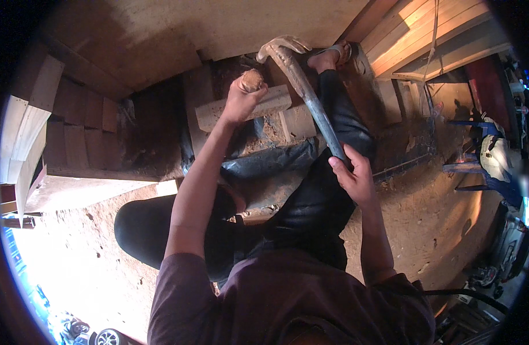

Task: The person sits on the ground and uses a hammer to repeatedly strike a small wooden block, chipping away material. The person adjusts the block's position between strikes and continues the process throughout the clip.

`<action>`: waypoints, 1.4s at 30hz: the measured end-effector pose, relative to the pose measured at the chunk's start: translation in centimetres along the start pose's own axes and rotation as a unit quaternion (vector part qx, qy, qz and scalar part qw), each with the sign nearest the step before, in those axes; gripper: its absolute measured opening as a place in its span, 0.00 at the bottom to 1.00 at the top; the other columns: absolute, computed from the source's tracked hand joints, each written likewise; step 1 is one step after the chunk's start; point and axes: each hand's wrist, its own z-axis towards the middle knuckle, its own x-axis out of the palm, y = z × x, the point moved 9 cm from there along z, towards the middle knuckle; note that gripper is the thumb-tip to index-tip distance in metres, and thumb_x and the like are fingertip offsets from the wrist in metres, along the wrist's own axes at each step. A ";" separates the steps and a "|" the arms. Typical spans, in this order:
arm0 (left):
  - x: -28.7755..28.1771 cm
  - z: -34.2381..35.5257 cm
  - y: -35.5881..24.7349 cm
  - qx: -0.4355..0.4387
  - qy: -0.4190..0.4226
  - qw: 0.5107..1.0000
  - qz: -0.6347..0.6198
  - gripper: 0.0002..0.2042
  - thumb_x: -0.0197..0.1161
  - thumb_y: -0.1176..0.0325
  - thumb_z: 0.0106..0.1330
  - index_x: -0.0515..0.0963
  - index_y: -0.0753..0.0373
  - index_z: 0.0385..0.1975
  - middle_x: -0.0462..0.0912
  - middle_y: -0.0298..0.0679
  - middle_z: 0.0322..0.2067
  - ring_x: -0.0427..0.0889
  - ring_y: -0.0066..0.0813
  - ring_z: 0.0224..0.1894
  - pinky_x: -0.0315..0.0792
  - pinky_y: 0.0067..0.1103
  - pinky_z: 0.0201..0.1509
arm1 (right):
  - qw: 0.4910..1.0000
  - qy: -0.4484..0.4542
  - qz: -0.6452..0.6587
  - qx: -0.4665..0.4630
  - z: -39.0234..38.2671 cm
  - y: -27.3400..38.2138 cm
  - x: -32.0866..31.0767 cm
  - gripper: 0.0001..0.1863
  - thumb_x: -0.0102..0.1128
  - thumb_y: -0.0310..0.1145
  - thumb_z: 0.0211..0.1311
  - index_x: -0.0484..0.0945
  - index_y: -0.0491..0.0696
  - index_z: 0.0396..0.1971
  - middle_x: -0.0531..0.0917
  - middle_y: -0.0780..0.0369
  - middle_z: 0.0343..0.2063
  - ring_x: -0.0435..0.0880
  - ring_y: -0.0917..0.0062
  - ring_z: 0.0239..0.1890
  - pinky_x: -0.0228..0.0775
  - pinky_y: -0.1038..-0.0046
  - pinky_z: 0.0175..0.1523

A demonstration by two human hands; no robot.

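Note:
My right hand [352, 175] grips the lower end of a claw hammer [311, 100] with a worn blue-grey handle. Its rusty head is raised at the far side, beyond the wooden blocks. The fingers of my left hand [241, 104] are wrapped round an upright round wooden piece [252, 80], like a tool handle, whose battered top shows above the fist. Its lower part is hidden. Below that fist lies a long pale wooden block [270, 105], and beside it a shorter wooden block [299, 123] with wood chips around.
A dark plastic sheet [270, 161] lies between my bent legs. Stacked wooden panels [431, 34] stand at the far right and wooden boxes [83, 135] at the left. A large board [161, 34] spans the far side. A blue-framed chair [486, 158] stands right.

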 end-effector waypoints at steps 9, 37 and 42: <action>-0.7 0.1 1.2 0.013 -0.027 0.999 0.020 0.06 0.71 0.74 0.65 0.80 0.63 0.37 0.84 0.30 0.32 0.80 0.19 0.35 0.76 0.23 0.44 | 0.998 0.001 0.013 -0.066 -3.1 4.3 -2.1 0.31 0.59 0.30 0.76 0.65 0.44 0.76 0.78 0.66 0.24 0.72 0.85 0.26 0.69 0.77 0.35; -0.3 -0.4 0.4 0.046 -0.026 0.999 -0.010 0.08 0.69 0.73 0.63 0.77 0.65 0.38 0.80 0.32 0.30 0.76 0.17 0.36 0.75 0.24 0.43 | 0.995 -0.012 0.072 -0.060 -4.9 8.0 -2.3 0.32 0.52 0.35 0.80 0.60 0.48 0.79 0.76 0.68 0.26 0.73 0.88 0.25 0.68 0.80 0.30; -0.3 -0.3 0.3 0.046 -0.031 0.998 -0.020 0.11 0.70 0.74 0.62 0.80 0.66 0.43 0.87 0.40 0.36 0.82 0.20 0.41 0.78 0.26 0.51 | 0.971 0.083 -0.192 -0.115 -3.5 7.3 1.8 0.34 0.52 0.38 0.82 0.53 0.55 0.82 0.70 0.71 0.22 0.68 0.89 0.21 0.66 0.80 0.27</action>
